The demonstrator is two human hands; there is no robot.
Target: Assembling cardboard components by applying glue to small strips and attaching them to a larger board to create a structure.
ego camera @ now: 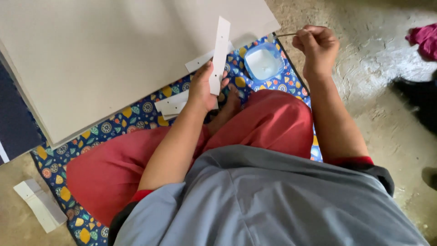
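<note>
1. Grey shirt [273, 200] and red trousers [268, 123] fill the near edge of the view; the person sits cross-legged, a bare foot [227, 107] showing just behind the left hand.
2. Left hand [202, 86] is closed around the lower end of a long white strip [220, 54], which stands nearly upright, just left of the blue tub [263, 61].
3. Right hand [318, 43] is pinched shut on a thin stick or brush handle [287, 34], raised just right of the tub; its tip is too small to make out.
4. Risks, as I judge them: the strip is held only at one end, so it could bend or slip; the tub holds something white, perhaps paste, and sits close to the knee, so a nudge could tip it; drips from the stick could fall on the mat or trousers.
5. More white strips [173, 105] lie left of the tub, near a large grey board [114, 59].
6. Under the tub is a blue patterned mat [114, 123] on a rough concrete floor [387, 105]; a magenta cloth [425, 38] lies far right, a folded white piece [38, 205] far left.
</note>
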